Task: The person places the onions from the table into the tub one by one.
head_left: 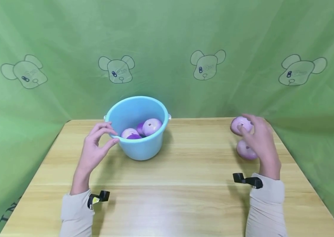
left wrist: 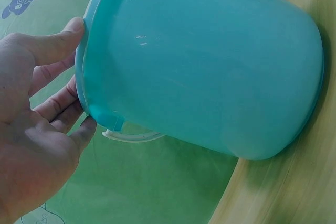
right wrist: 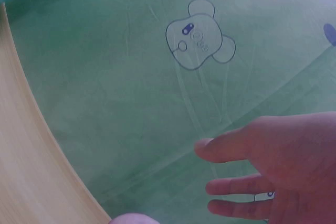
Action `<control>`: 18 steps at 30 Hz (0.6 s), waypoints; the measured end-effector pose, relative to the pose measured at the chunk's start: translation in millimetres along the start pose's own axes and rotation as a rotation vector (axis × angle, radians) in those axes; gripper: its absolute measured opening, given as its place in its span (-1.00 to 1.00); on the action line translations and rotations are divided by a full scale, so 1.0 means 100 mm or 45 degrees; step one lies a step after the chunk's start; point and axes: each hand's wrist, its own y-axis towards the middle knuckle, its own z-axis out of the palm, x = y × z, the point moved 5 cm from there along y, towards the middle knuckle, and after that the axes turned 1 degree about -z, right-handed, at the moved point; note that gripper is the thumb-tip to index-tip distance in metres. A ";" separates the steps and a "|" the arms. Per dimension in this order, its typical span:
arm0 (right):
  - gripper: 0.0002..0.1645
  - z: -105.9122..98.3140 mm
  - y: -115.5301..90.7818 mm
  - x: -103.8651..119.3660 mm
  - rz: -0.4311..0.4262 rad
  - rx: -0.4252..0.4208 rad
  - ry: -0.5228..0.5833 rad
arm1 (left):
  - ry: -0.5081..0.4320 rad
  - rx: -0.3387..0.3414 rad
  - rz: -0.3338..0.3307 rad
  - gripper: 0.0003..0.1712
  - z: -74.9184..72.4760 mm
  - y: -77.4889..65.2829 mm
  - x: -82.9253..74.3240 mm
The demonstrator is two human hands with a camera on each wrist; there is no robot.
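A light-blue bucket [head_left: 143,148] stands upright on the table, with several round purple-and-white onions [head_left: 152,126] inside. At its near left rim my left hand [head_left: 95,149] pinches the edge between thumb and fingers; the left wrist view shows the thumb [left wrist: 73,27] on the rim. Two more onions sit at the table's back right, one farther onion [head_left: 241,125] and one nearer onion [head_left: 245,149]. Over them hovers my right hand [head_left: 260,138], thumb and fingers spread apart, partly covering both. In the right wrist view its fingers [right wrist: 239,186] hold nothing.
A wooden table [head_left: 179,184] bears everything. Green cloth [head_left: 167,33] printed with mouse-like heads rises behind and at both sides. Black wrist mounts [head_left: 248,180] stick out from the sleeves. A white bucket handle [left wrist: 134,137] hangs behind the bucket.
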 end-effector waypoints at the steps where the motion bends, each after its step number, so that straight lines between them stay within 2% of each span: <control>1: -0.37 0.00 -0.01 -0.02 0.005 0.015 0.000 | -0.002 0.000 0.000 -0.78 0.00 0.00 0.00; 13: -0.16 0.02 -0.06 -0.29 0.139 0.192 -0.017 | -0.002 0.002 -0.003 -0.79 0.00 -0.01 -0.01; 18: -0.17 0.02 -0.07 -0.37 0.163 0.241 -0.036 | 0.004 0.001 -0.005 -0.80 0.00 0.00 0.00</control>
